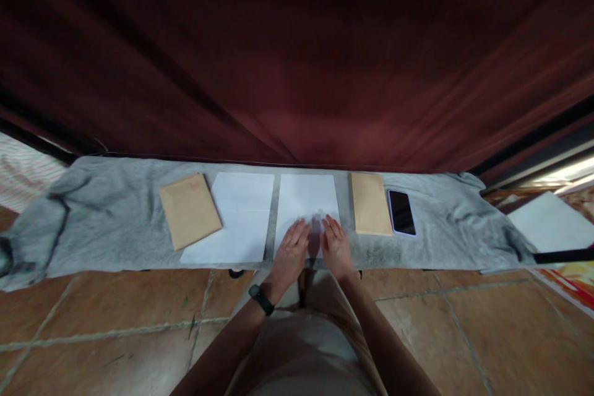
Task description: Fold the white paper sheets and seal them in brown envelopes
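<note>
My left hand (291,249) rests on the lower left part of a white paper sheet (307,195), its fingers stretched out. Opposite it, my right hand (336,250) lies at the sheet's lower right edge, fingers also extended. A narrow strip of paper shows between the two hands; neither appears to grip anything. Just left is more white paper (244,213), with a brown envelope (190,211) tilted over its left edge. To the right of my right hand lies a brown envelope or small stack of them (371,205).
A phone (402,213) with a dark screen lies beside the right envelope. Grey cloth (125,216) covers the narrow table. A dark red curtain (297,86) hangs directly behind it. Dark frame bars (547,136) stand at the right, and tiled floor (153,303) lies below.
</note>
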The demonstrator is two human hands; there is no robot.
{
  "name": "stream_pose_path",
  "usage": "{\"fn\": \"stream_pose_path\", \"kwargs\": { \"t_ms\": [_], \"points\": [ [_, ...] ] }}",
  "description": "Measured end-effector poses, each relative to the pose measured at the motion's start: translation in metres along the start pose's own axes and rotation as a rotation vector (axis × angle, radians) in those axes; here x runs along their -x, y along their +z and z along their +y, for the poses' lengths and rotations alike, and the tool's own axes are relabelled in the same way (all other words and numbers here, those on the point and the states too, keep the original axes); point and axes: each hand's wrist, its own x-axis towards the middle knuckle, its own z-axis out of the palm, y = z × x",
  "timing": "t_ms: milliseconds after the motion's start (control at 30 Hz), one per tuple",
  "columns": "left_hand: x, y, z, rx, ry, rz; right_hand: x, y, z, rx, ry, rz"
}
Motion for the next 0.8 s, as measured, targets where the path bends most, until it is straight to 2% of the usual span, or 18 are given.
{"fn": "stream_pose_path", "kwargs": {
  "t_ms": [133,267,433,800],
  "points": [
    [-0.014,-0.002,0.012,0.168,0.139,-0.136,0.02,0.01,-0.007,0.028,-0.079,-0.108],
    [-0.019,0.001,0.01,0.163,0.218,-0.226,0.032,0.014,-0.01,0.118,-0.15,-0.145],
    [-0.036,0.005,-0.006,0.087,0.234,-0.234,0.029,0.008,-0.016,0.153,-0.135,-0.156],
    [-0.097,0.021,-0.043,-0.06,0.252,-0.23,0.026,-0.002,-0.022,0.09,-0.108,-0.116]
  ]
}}
